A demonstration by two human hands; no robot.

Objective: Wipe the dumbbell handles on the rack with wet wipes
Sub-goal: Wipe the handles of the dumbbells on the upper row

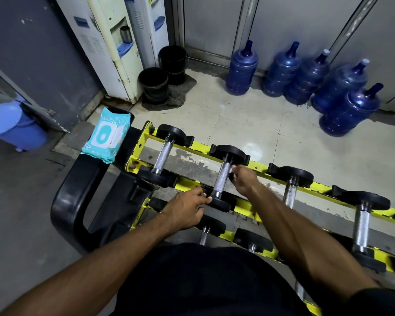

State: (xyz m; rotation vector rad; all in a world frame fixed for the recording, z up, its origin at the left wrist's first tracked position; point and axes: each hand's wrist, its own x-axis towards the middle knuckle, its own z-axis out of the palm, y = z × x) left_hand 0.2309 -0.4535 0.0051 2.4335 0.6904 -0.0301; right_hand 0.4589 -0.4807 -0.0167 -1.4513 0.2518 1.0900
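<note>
Head view: the lower rack tier is mostly hidden under the arms and dark shirt. The wet wipe (231, 170) shows only as a white scrap that is hard to make out. The dumbbell (222, 179) sits second from the left on the yellow rack (245, 207), its long axis across the rails, pointing away from the person. The left hand (187, 209) has its fingers curled on the near end weight. The right hand (244, 180) has its fingers pinching the wipe against the handle. The wipes pack (106, 135) lies left on a black arm, and blue water jugs (242, 69) and buckets (154, 84) stand behind.

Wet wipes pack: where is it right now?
In the head view, the wet wipes pack lies at left on the black frame ending the yellow rack, beside the leftmost dumbbell.
</note>
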